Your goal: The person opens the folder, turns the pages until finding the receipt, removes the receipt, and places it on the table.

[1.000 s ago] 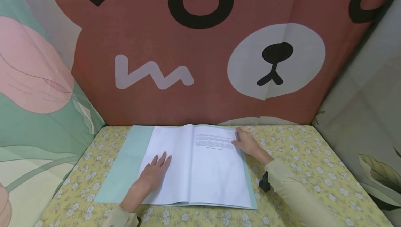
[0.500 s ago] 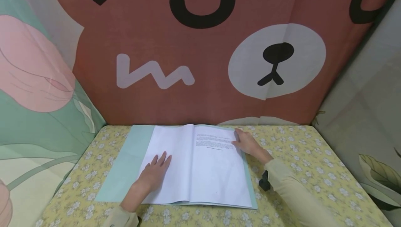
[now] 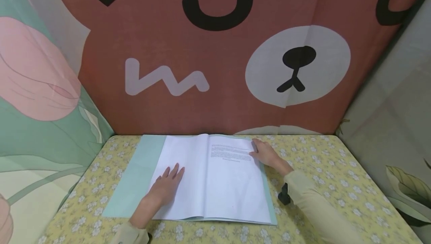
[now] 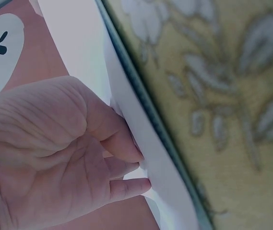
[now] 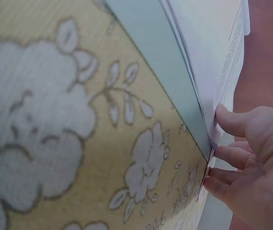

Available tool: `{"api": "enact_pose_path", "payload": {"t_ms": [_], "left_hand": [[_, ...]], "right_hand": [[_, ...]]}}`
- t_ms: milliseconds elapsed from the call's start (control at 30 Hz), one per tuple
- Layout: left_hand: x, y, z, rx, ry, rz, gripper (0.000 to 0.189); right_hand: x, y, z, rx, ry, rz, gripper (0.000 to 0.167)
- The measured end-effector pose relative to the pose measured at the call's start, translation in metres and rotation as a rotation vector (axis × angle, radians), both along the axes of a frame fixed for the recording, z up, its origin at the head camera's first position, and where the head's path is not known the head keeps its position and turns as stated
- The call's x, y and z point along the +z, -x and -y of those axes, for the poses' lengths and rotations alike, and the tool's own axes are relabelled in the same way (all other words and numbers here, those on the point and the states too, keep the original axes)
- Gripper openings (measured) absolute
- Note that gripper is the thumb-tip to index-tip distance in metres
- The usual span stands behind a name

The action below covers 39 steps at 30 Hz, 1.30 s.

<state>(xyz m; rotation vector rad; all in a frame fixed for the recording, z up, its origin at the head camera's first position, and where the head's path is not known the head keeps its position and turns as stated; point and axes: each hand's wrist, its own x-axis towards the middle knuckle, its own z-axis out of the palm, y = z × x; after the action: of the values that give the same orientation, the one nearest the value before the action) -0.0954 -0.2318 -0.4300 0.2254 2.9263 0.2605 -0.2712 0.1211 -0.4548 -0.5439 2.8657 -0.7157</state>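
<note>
An open folder with a pale green cover (image 3: 129, 184) lies on the table, with white sheets inside. My left hand (image 3: 165, 189) rests on the blank left page (image 3: 188, 154), its fingers spread and nearly straight. In the left wrist view the left fingertips (image 4: 143, 184) touch the white paper. At the upper right edge of the right page (image 3: 235, 188), my right hand (image 3: 267, 155) pinches the paper's edge. The right wrist view has the right thumb (image 5: 230, 120) on top of the sheet and the other fingers at its edge. A few lines of print stand near that page's top.
A yellow flowered cloth (image 3: 316, 161) covers the table. Behind it hangs a reddish-brown curtain (image 3: 219, 113) with a bear's face, close to the folder's far edge. Printed cloths hang at the left (image 3: 37, 143) and right (image 3: 397, 124) sides.
Both hands keep their places on the folder. The view has shifted very slightly.
</note>
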Motion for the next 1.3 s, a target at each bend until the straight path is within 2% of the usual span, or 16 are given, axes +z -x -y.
{"api": "enact_pose_path", "payload": {"t_ms": [133, 300, 600, 967, 1100, 1300], "left_hand": [[-0.001, -0.001, 0.000, -0.004, 0.001, -0.012, 0.050], [-0.001, 0.000, 0.000, 0.002, -0.005, -0.001, 0.053], [0.000, 0.000, -0.002, 0.013, -0.004, 0.017, 0.057], [0.000, -0.002, -0.001, 0.015, -0.002, 0.017, 0.058], [0.000, -0.001, -0.001, 0.019, -0.009, 0.020, 0.058], [0.001, -0.001, -0.002, 0.020, -0.016, 0.027, 0.059]], "right_hand": [[0.001, -0.001, 0.004, -0.028, 0.000, -0.002, 0.059], [0.000, 0.000, 0.004, -0.011, 0.005, -0.038, 0.052], [-0.002, -0.001, 0.002, 0.054, 0.123, -0.108, 0.040], [-0.001, -0.003, 0.008, 0.052, 0.192, -0.157, 0.031], [0.003, -0.004, 0.009, 0.026, 0.262, -0.144, 0.029], [0.010, -0.003, 0.013, -0.131, 0.347, -0.116, 0.025]]}}
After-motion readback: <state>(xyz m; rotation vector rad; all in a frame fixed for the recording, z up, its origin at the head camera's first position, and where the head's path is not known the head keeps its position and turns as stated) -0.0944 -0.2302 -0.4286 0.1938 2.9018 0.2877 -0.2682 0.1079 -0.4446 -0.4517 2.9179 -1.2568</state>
